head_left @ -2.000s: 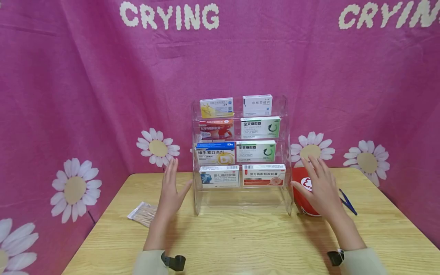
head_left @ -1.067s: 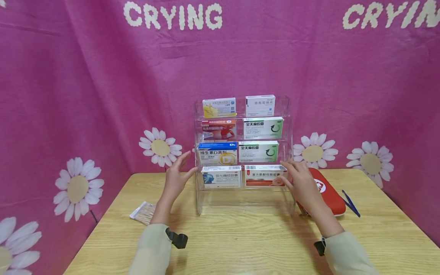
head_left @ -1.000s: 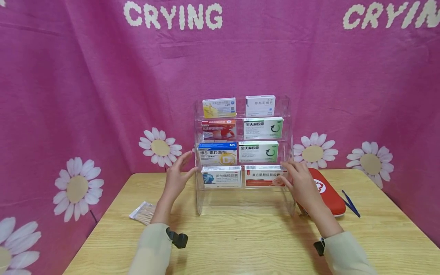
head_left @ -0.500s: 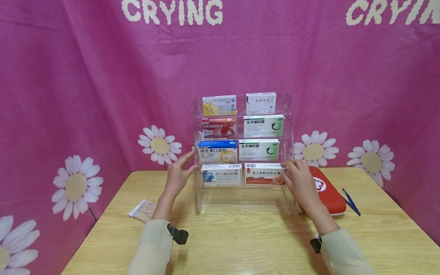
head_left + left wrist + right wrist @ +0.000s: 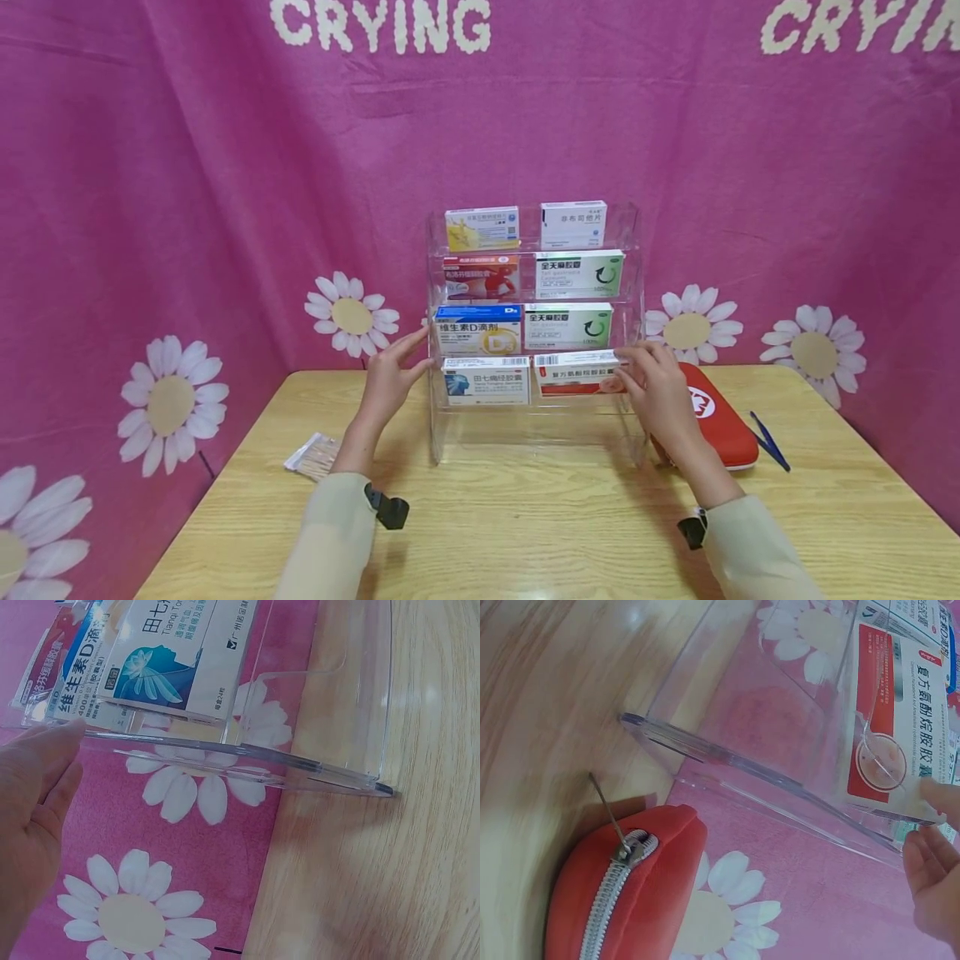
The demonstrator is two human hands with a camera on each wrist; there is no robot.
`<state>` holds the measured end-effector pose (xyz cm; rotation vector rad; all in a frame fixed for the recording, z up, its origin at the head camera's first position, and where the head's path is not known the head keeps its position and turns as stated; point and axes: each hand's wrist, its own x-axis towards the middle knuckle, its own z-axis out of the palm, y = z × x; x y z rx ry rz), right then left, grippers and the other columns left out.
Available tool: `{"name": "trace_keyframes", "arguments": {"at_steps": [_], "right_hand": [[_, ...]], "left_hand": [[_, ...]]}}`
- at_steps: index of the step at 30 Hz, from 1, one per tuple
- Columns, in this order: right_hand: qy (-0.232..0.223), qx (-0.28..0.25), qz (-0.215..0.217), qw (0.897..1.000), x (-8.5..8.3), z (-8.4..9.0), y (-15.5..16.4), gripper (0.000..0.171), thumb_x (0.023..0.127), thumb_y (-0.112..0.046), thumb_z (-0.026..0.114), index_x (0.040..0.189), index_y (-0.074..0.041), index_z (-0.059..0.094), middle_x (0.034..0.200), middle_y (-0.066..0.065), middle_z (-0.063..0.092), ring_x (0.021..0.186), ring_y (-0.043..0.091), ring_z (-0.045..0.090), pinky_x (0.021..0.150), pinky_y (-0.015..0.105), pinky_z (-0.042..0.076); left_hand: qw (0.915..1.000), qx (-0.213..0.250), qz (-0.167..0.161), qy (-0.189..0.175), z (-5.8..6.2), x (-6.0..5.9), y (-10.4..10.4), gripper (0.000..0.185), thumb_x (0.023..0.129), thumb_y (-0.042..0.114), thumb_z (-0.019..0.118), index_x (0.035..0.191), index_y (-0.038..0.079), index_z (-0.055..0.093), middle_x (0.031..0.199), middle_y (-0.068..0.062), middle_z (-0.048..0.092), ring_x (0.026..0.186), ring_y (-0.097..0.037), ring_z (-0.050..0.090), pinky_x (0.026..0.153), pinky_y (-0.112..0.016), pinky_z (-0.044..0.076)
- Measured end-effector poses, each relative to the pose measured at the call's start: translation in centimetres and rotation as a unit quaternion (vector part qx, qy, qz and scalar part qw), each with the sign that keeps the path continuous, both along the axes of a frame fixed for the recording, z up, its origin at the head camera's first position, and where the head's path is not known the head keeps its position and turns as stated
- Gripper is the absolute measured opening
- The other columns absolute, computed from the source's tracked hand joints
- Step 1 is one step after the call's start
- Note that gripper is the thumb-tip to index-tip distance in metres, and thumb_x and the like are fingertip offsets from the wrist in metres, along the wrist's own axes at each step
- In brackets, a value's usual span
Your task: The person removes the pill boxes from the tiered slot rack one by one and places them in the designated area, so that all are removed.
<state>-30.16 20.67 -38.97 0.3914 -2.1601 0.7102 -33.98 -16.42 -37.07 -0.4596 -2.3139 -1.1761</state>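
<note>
A clear acrylic rack [image 5: 437, 429] stands on the table, with medicine boxes in two columns on its stepped shelves. My left hand [image 5: 386, 385] rests its fingertips against the rack's left side, fingers fairly straight. At the lowest shelf's right, my right hand [image 5: 662, 396] pinches the right end of a white and red medicine box [image 5: 573, 375] between thumb and fingers. That box sits tilted, its right end raised. Beside it is a white medicine box with a blue head picture [image 5: 487, 385]. Above are a blue-topped vitamin D box [image 5: 477, 333] and a green and white box [image 5: 567, 327].
A red zippered case [image 5: 720, 421] lies right of the rack, partly behind my right arm. Blue tweezers [image 5: 770, 442] lie beyond it. A packet of cotton swabs [image 5: 311, 457] lies left, by my left forearm. A pink curtain [image 5: 225, 208] hangs behind the table [image 5: 525, 533].
Both hands came in from beside the rack, the left to its side, the right to the white and red box. The right end of that box has since risen slightly.
</note>
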Motion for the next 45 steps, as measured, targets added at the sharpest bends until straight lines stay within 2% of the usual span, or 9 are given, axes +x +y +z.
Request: {"name": "trace_keyframes", "arguments": {"at_steps": [3,6,8,19,28,32,35,39,45], "right_hand": [[0.013,-0.008,0.008,1.0,0.0,0.2,0.1,0.031,0.078,0.004,0.077,0.108,-0.001,0.069,0.109,0.016,0.061,0.096,0.028,0.057,0.085,0.023,0.059],[0.031,-0.015,0.022,0.999,0.0,0.4,0.2,0.033,0.076,0.007,0.077,0.108,0.0,0.069,0.109,0.017,0.061,0.099,0.03,0.06,0.095,-0.003,0.04],[0.044,-0.02,0.032,0.998,0.0,0.5,0.3,0.034,0.075,0.009,0.077,0.107,0.001,0.069,0.11,0.019,0.061,0.099,0.033,0.06,0.096,-0.011,0.025],[0.101,-0.035,0.033,0.994,0.5,1.4,0.2,0.035,0.072,0.012,0.078,0.105,0.004,0.069,0.108,0.022,0.062,0.095,0.034,0.06,0.097,-0.01,0.029],[0.134,-0.059,0.041,0.988,1.6,2.5,-0.1,0.038,0.07,0.013,0.079,0.106,0.003,0.07,0.105,0.022,0.061,0.085,0.02,0.057,0.09,-0.008,0.035],[0.124,-0.069,0.047,0.989,2.4,2.6,-0.6,0.037,0.07,0.009,0.081,0.105,0.002,0.072,0.103,0.021,0.063,0.088,0.001,0.053,0.083,-0.006,0.038],[0.111,-0.073,0.061,0.989,2.9,2.5,-1.3,0.036,0.069,0.007,0.083,0.103,0.001,0.072,0.1,0.018,0.063,0.085,-0.004,0.05,0.069,-0.001,0.039],[0.095,-0.073,0.097,0.988,3.4,2.0,-2.7,0.036,0.066,0.008,0.084,0.1,0.0,0.073,0.097,0.014,0.064,0.078,0.002,0.055,0.061,0.005,0.041],[0.071,-0.055,0.132,0.987,3.8,1.0,-4.9,0.035,0.065,0.005,0.085,0.097,-0.003,0.073,0.094,0.009,0.066,0.075,0.011,0.063,0.07,0.002,0.049]], "left_hand": [[1.0,-0.005,0.0,0.003,0.0,0.0,0.0,0.049,0.085,0.008,0.074,0.133,0.007,0.061,0.133,-0.016,0.063,0.12,-0.031,0.063,0.098,-0.04,0.056],[0.9999,-0.01,0.0,0.005,-0.1,0.0,0.0,0.049,0.085,0.008,0.073,0.133,0.007,0.06,0.133,-0.016,0.063,0.12,-0.031,0.064,0.097,-0.04,0.057],[0.9999,-0.013,0.001,0.007,-0.1,0.0,0.0,0.05,0.085,0.007,0.073,0.133,0.007,0.06,0.133,-0.017,0.063,0.12,-0.032,0.064,0.097,-0.041,0.057],[0.9999,-0.014,-0.007,-0.002,0.1,0.1,-0.1,0.05,0.086,0.008,0.073,0.134,0.007,0.06,0.136,-0.016,0.061,0.122,-0.032,0.062,0.099,-0.04,0.056],[0.9998,-0.017,-0.008,0.0,0.2,0.1,-0.2,0.051,0.085,0.007,0.073,0.134,0.006,0.059,0.136,-0.017,0.061,0.122,-0.033,0.062,0.1,-0.042,0.055],[0.9998,-0.016,-0.01,0.003,0.3,0.1,-0.2,0.05,0.085,0.007,0.074,0.133,0.006,0.06,0.134,-0.018,0.062,0.121,-0.033,0.063,0.1,-0.042,0.055],[0.9998,-0.014,-0.011,0.003,0.4,0.1,-0.2,0.049,0.085,0.007,0.074,0.132,0.006,0.061,0.134,-0.017,0.062,0.12,-0.032,0.063,0.1,-0.042,0.055],[0.9998,-0.014,-0.012,0.002,0.3,0.0,-0.3,0.05,0.085,0.008,0.074,0.133,0.006,0.06,0.134,-0.017,0.062,0.12,-0.032,0.063,0.099,-0.041,0.056],[0.9998,-0.001,-0.018,-0.002,0.3,0.0,-0.2,0.05,0.084,0.006,0.074,0.132,0.005,0.06,0.133,-0.018,0.062,0.118,-0.033,0.064,0.097,-0.041,0.057]]}}
